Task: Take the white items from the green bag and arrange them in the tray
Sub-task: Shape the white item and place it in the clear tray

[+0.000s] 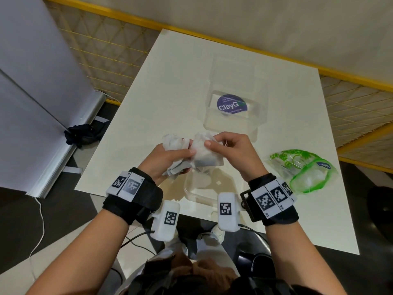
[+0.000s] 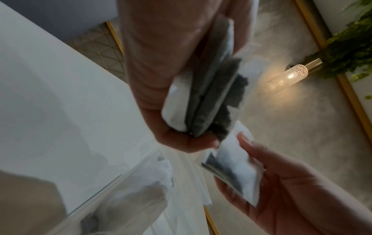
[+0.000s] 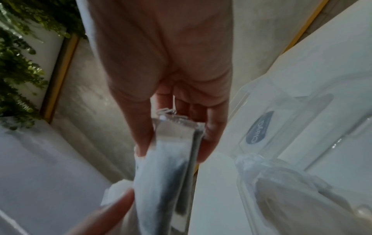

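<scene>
Above the table's near half, my left hand [image 1: 180,159] grips a crumpled bunch of white sachets [image 1: 174,142] with dark filling. My right hand [image 1: 213,143] pinches one flat sachet [image 1: 205,157] by its top edge, touching that bunch. The left wrist view shows the bunch [image 2: 201,98] in my left palm [image 2: 161,79] and the single sachet [image 2: 235,171] in my right hand [image 2: 292,190]. In the right wrist view the sachet [image 3: 167,167] hangs from my right hand [image 3: 173,135]. A clear tray [image 1: 191,195] sits under the hands. The green-printed bag [image 1: 302,169] lies crumpled at the right.
A clear plastic container [image 1: 253,124] with a purple round sticker stands at the table's far middle. The white table [image 1: 148,92] ends close to my wrists. A yellow-framed mesh barrier [image 1: 102,50] runs behind it, and a white panel [image 1: 32,81] stands to the left.
</scene>
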Demonstrator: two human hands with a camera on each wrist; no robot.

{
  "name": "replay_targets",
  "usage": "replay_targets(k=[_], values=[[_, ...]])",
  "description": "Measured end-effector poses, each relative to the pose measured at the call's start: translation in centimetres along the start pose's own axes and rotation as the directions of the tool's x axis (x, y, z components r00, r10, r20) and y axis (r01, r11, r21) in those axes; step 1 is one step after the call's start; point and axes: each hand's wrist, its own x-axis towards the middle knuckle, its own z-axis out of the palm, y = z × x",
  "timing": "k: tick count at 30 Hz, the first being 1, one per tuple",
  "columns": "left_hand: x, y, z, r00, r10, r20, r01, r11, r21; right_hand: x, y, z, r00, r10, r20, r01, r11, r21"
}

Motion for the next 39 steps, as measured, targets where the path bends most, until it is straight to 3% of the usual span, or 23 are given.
replay_targets(k=[5, 10, 13, 16, 20, 24, 31, 36, 39], values=[[-0.3, 0.2, 0.2, 0.999, -0.036, 0.026, 0.036, 0.999, -0.017, -0.6, -0.3, 0.1, 0.995, 0.045, 0.086, -0.061, 0.980, 0.189], [-0.4, 0.5, 0.5, 0.990, -0.088, 0.107, 0.105, 0.981, -0.164, -0.4, 0.1, 0.1, 1.000, 0.006, -0.006, -0.006, 0.996, 0.084], [-0.4, 0.8, 0.3, 0.981, -0.146, 0.128, 0.186, 0.900, -0.395, -0.2, 0.5, -0.6, 0.994, -0.064, -0.084, 0.067, 0.997, 0.028], [-0.3, 0.9, -0.2, 0.974, -0.162, 0.159, 0.221, 0.841, -0.494, 0.5, 1.0, -1.5, 0.981, -0.117, -0.157, 0.105, 0.991, -0.082], [0.0, 1.1, 0.0, 0.975, -0.166, 0.145, 0.214, 0.870, -0.444, 0.9, 1.3, -1.8, 0.976, -0.080, -0.202, 0.044, 0.983, -0.176], [0.2, 0.8, -0.1, 0.978, -0.122, 0.169, 0.176, 0.917, -0.358, 0.9, 0.8, -1.0, 0.984, -0.050, -0.169, 0.017, 0.982, -0.188], [0.4, 0.8, 0.0, 0.979, -0.076, 0.189, 0.097, 0.990, -0.104, 0.3, -0.4, 1.2, 0.989, 0.010, 0.147, -0.002, 0.999, -0.052], [0.5, 0.9, -0.3, 0.989, -0.023, 0.149, 0.035, 0.996, -0.077, 0.7, -0.4, 1.0, 0.996, -0.004, 0.092, -0.007, 0.994, 0.113], [0.4, 0.9, -0.4, 0.986, -0.025, 0.167, 0.047, 0.990, -0.131, 0.6, -0.8, 0.3, 0.990, 0.036, 0.138, -0.068, 0.970, 0.234]])
